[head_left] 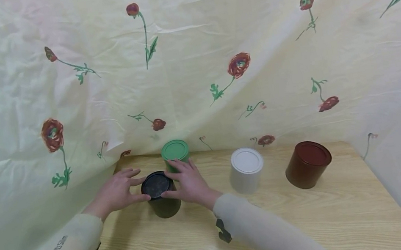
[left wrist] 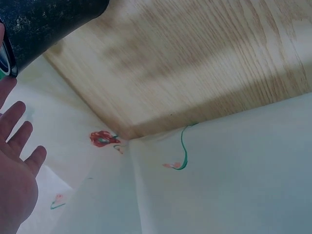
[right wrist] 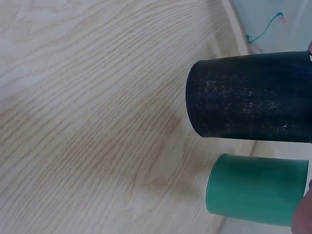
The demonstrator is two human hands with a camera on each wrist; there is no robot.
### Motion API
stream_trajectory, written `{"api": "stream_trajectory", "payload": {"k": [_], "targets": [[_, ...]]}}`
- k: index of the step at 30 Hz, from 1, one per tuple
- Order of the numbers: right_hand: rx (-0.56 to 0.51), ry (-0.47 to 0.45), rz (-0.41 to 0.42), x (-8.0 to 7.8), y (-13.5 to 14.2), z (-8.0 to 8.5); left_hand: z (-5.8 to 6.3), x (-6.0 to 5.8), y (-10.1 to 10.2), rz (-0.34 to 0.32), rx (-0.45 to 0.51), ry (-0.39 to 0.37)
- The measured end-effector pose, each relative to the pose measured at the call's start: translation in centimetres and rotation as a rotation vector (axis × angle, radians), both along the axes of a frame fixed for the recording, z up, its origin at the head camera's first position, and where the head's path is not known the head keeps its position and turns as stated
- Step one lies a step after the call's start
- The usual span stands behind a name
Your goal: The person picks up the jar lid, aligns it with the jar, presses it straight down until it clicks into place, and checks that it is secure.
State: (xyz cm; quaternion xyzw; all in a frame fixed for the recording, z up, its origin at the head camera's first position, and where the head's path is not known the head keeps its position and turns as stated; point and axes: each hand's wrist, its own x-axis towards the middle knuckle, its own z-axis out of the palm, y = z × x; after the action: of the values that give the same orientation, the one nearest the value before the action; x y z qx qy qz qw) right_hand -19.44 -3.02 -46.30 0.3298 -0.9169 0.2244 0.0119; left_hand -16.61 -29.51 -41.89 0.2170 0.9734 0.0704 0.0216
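A black lidded can [head_left: 166, 207] stands upright at the left of the table, between both hands. My left hand [head_left: 118, 190] grips its left side at the lid's rim with thumb and index finger, the other fingers spread. From the right, my right hand [head_left: 192, 184] holds the same rim, thumb in front and fingers behind. Scuffs mark the can's side [right wrist: 248, 97] in the right wrist view. Just behind it is a green can [head_left: 175, 150], partly hidden by the right fingers. Whether the black can's base touches the table cannot be told.
A white can [head_left: 246, 175] and a dark red-brown can [head_left: 308, 165] stand to the right on the wooden table [head_left: 274, 213]. Flower-printed cloth [head_left: 180, 38] hangs behind the table and along its left and right sides.
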Motion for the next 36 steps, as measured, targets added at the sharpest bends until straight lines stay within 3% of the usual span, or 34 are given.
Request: {"api": "stream_trajectory", "payload": {"k": [20, 29, 36], "targets": [[0.106, 0.008, -0.006, -0.1, 0.1, -0.8, 0.3, 0.0, 0.2, -0.047, -0.106, 0.047], [0.031, 0.025, 0.019, -0.6, 0.4, -0.5, 0.0, 0.0, 0.1, -0.021, -0.04, 0.055], [0.034, 0.004, 0.052, -0.9, 0.3, -0.1, 0.2, 0.0, 0.6, -0.011, -0.02, 0.007]]}}
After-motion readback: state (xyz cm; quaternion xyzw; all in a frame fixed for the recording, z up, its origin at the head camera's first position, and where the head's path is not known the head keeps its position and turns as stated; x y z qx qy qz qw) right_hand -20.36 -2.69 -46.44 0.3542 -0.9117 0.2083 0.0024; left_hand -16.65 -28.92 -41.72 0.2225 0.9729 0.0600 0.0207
